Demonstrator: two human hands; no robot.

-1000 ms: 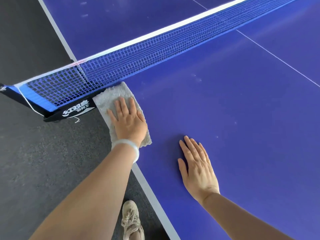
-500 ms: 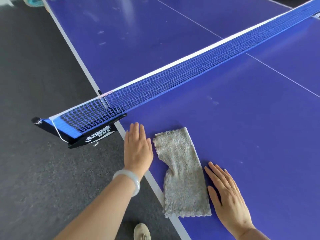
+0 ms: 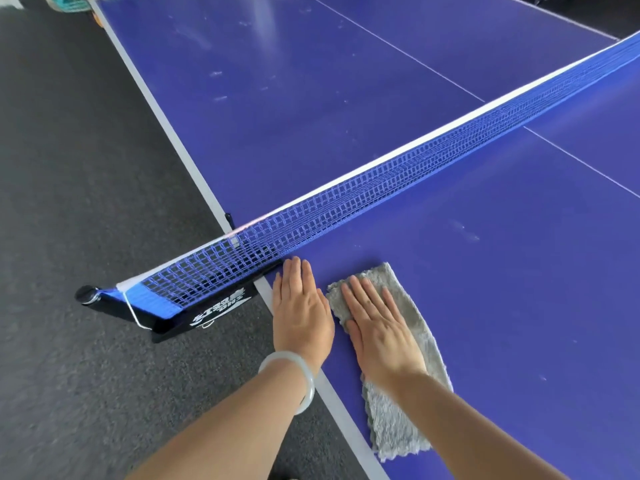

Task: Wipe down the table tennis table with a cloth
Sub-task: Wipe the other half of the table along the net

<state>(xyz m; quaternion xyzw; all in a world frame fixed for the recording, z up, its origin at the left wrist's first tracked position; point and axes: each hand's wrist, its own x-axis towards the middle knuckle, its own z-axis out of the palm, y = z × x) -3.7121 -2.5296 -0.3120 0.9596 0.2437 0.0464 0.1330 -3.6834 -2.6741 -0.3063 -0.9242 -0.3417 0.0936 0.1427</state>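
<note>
On cloth (image 3: 412, 299), rt hand (image 3: 379, 327), flat.

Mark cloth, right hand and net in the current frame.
cloth (image 3: 388, 427): head view, bare end below the wrist.
right hand (image 3: 381, 327): head view, back of the hand, lying flat on the cloth.
net (image 3: 381, 187): head view, blue mesh, mid-span.
</note>
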